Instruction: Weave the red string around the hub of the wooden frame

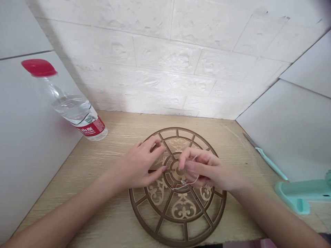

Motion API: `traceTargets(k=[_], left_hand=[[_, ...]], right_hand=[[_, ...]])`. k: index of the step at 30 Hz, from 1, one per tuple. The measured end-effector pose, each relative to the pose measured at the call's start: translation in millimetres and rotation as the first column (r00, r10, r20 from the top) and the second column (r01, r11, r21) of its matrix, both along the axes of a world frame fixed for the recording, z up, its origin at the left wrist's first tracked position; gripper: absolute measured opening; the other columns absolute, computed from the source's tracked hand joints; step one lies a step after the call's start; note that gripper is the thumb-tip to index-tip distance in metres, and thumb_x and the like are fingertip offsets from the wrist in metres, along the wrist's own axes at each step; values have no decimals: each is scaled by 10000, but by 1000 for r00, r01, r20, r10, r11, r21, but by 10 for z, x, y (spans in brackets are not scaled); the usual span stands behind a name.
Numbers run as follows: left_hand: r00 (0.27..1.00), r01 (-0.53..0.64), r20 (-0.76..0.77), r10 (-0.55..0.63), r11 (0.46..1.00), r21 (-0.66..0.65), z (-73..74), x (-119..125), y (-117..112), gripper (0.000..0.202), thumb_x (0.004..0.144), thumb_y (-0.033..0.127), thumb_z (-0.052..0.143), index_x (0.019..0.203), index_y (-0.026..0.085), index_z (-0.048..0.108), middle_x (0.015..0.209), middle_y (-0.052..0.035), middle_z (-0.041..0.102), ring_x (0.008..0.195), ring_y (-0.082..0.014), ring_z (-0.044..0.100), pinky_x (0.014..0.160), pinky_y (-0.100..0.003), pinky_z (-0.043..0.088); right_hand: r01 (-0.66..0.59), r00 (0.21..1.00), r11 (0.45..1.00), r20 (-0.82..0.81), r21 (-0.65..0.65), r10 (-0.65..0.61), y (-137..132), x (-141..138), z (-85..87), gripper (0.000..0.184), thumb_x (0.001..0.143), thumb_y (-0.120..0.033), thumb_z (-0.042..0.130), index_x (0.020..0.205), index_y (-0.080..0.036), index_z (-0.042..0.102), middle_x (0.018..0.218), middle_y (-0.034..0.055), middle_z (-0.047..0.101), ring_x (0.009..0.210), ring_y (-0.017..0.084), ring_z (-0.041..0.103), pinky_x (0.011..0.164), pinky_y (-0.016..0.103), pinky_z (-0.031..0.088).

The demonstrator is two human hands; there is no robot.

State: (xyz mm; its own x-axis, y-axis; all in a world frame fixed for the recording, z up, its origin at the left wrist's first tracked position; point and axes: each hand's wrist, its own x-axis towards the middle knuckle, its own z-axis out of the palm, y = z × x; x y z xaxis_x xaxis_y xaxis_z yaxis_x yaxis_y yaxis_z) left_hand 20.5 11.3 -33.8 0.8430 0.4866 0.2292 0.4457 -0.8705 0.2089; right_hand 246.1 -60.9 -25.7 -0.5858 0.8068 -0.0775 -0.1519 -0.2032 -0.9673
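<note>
A round brown wooden openwork disc [181, 220] with scroll patterns lies flat on the light wooden table [108, 193]. My left hand [141, 165] rests on the disc's left half, fingers spread and pressing it down near the hub. My right hand [207, 170] hovers over the centre, fingers pinched on a thin white thread [184, 182] that loops down to the hub.
A clear water bottle [74, 106] with a red cap and red label stands at the back left. A mint-handled knife [269, 160] and a mint plastic tool [300, 196] lie at the right. White walls enclose the table on three sides.
</note>
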Motion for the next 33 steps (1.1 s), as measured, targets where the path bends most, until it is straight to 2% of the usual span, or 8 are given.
traceTargets(k=[2,5,8,11,14,19,27,33], left_hand=[[1000,-4,2,4,1000,-5,-7,0,1,321,880,361,469,1130,176,549,1142,-118,482,1018,-244,514,821,-385,463],[1000,-14,-6,13,1000,-13,-17,-2,5,323,882,364,460,1130,175,545,1166,-118,473,1025,-243,513,839,-393,459],[999,-26,-22,26,1000,-18,-21,-3,5,335,889,371,446,1145,175,536,1187,-117,461,1036,-242,503,859,-400,453],[999,-28,-25,28,999,-18,-26,-6,5,327,895,368,436,1139,175,536,1180,-114,459,1037,-235,495,864,-396,448],[999,-22,-27,21,999,-24,-36,-10,13,323,896,366,434,1135,174,535,1170,-112,456,1032,-232,492,861,-391,449],[1000,-20,-12,19,1000,-22,-41,-8,30,332,896,361,437,1159,178,525,1173,-105,459,1036,-229,494,874,-392,444],[1000,-9,-1,9,1000,2,0,-17,-6,316,898,348,439,1141,169,532,1163,-112,459,1042,-237,490,858,-390,446],[1000,-3,-8,3,1000,4,1,2,2,305,890,344,449,1125,171,536,1151,-107,463,1033,-235,488,846,-388,446]], right_hand=[[-21,959,984,282,177,-30,-35,-4,62,214,920,-404,530,982,-203,574,621,-65,414,473,52,288,430,201,215],[-262,648,826,725,499,-233,-121,-67,126,220,892,-374,583,1060,-233,603,731,-31,567,569,83,442,504,236,272],[-531,412,627,820,570,-397,-184,-139,109,200,944,-338,494,1107,-284,596,801,-25,607,587,107,478,519,274,232],[-610,364,574,836,547,-411,-179,-151,53,193,961,-304,453,1087,-294,599,828,-29,608,593,108,491,521,282,230],[-600,377,603,850,526,-367,-141,-127,32,177,959,-241,436,978,-243,612,828,-26,613,632,104,522,541,274,272],[-535,500,704,847,467,-181,-128,-120,107,194,974,-270,409,922,-209,586,831,-25,626,709,97,571,606,232,353],[-377,683,827,728,418,-57,-59,-66,169,203,949,-255,441,767,-180,489,716,-30,512,652,87,472,616,222,367],[-101,827,954,557,281,-76,-45,-121,94,264,990,-360,354,825,-189,468,700,-31,505,602,80,455,555,210,377]])
